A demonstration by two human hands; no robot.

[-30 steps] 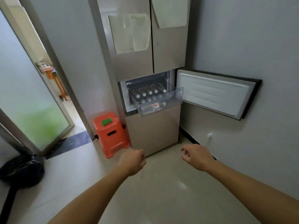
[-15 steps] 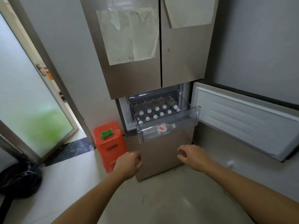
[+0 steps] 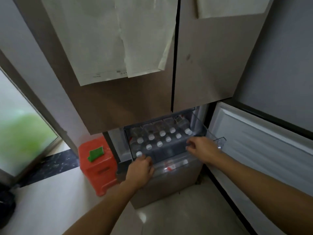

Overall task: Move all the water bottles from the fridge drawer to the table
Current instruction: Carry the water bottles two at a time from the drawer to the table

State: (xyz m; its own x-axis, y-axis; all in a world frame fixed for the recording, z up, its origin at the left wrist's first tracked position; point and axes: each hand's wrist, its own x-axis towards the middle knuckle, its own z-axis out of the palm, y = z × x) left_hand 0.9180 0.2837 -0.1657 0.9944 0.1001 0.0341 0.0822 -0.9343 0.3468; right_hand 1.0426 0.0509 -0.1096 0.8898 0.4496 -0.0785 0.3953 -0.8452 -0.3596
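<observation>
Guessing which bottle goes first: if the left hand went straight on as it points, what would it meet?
Most likely the nearest white-capped bottle, at the front-left corner of the fridge drawer, just beyond the left hand. Depth is unclear; it may meet the drawer's front wall first.

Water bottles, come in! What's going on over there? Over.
Left hand at the drawer's front edge, grip hidden. Right hand over the drawer, holding nothing. Water bottles standing in the drawer, caps up. Nothing in the way.
</observation>
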